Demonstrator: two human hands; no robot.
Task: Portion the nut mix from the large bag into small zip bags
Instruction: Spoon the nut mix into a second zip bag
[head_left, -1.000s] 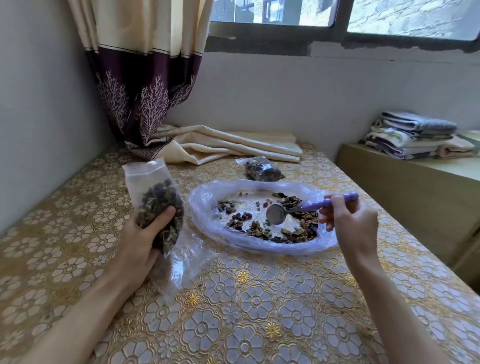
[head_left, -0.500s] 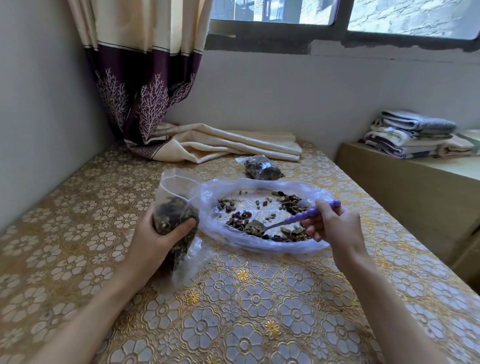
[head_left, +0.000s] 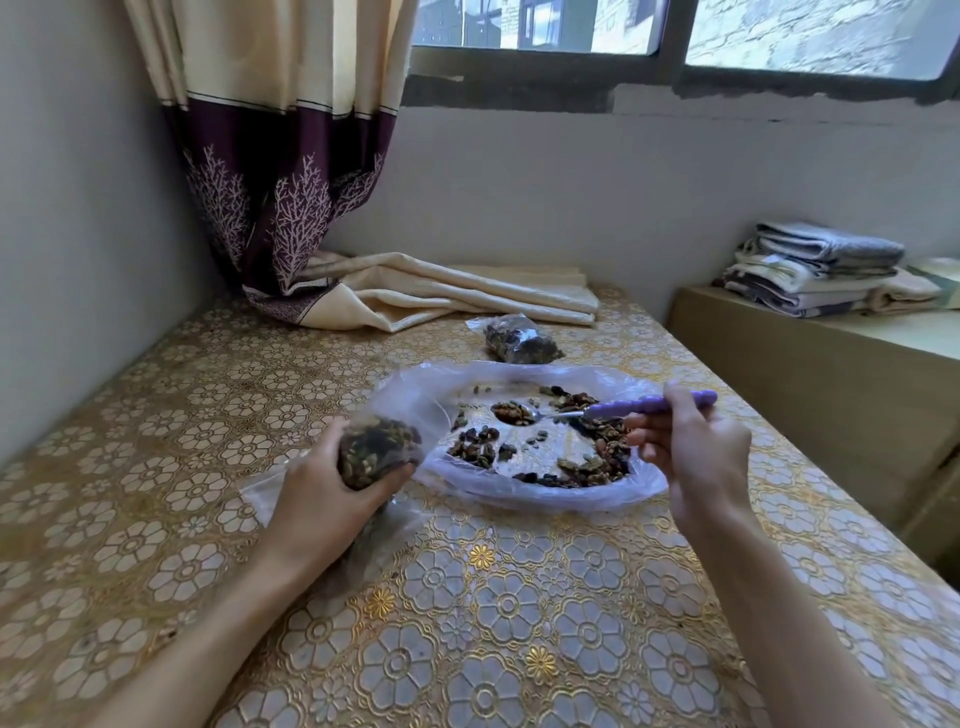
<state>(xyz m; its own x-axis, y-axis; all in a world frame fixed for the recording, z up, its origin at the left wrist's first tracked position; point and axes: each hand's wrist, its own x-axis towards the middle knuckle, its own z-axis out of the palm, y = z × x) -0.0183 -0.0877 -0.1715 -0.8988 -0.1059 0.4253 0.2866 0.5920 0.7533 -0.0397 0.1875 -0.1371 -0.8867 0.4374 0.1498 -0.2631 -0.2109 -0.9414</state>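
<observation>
Lifted, loaded spoon (head_left: 597, 413) points left; right hand (head_left: 691, 457) grips it, left hand (head_left: 332, 483) grips small bag (head_left: 376, 449)

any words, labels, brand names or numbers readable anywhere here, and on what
None can be read.
Small zip bag in the left hand: clear plastic, no print.
Large bag: clear, no print.
Filled bag further back: no label visible.
Spoon in the right hand: plain purple handle.
Tablecloth and curtain: patterns only.
</observation>
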